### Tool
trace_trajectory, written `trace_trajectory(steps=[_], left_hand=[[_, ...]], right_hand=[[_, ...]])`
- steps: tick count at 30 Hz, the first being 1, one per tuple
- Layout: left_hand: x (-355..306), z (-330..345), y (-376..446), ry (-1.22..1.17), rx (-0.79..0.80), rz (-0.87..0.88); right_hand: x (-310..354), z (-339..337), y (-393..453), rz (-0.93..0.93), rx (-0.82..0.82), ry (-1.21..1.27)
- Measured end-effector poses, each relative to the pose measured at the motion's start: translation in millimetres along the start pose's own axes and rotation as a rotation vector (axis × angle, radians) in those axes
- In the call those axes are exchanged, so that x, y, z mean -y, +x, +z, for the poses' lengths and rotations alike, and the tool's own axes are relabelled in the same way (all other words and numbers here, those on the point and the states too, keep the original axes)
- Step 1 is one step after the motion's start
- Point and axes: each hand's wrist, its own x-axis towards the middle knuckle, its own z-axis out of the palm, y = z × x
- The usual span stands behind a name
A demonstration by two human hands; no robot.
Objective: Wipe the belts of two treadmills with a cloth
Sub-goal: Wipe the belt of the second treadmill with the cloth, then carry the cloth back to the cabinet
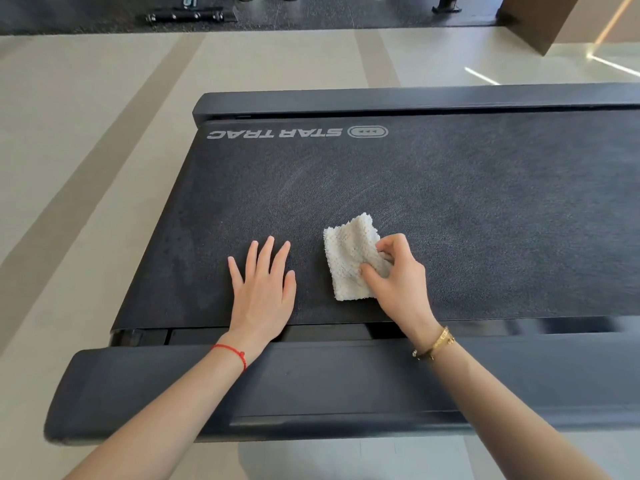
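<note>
Two bare forearms reach in from the bottom edge, crossing the wide dark side rail (311, 382) of the treadmill nearest us. A red string (231, 353) circles the left wrist, and a gold bracelet (434, 344) sits on the right one.

Just past the rail, both hands are down on the belt (485, 202). The left hand (263, 289) lies flat, fingers straight and spread, palm pressed to the dark surface and gripping nothing. Just beside it, the right hand (398, 275) has its fingers curled, pinching the near right part of the cloth (348, 258). That cloth is pale, fluffy and folded into a rough rectangle, lying on the belt with its far corner slightly lifted.

Moving up the belt, faint light streaks (311, 188) mark the surface beyond the hands. Further on, white lettering (273, 133) reading STAR TRAC appears upside down near the far edge, and the far rail (381, 100) runs behind it.

Beyond the treadmill, pale striped floor (104, 116) stretches away to a darker mat (311, 15) at the top, where black equipment (187, 15) rests.
</note>
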Motion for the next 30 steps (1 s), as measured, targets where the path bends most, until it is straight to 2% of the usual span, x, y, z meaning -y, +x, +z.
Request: trace_trajectory(steps=[10,16,23,30], left_hand=[[12,-32,-1,-0.186,-0.043,0.011],[27,-82,6,-0.237,-0.005,-0.059],[39,-201,12,-0.219,-0.025,-0.167],[29,-353,-24,-0.192,-0.053,-0.274]], right_hand=[[18,0,5,0.244,0.19,0.325],[51,7,28,0.348,0.27,0.363],[151,-24,44,0.445,0.355,0.399],[290,-86,42,0.437,0.433,0.376]])
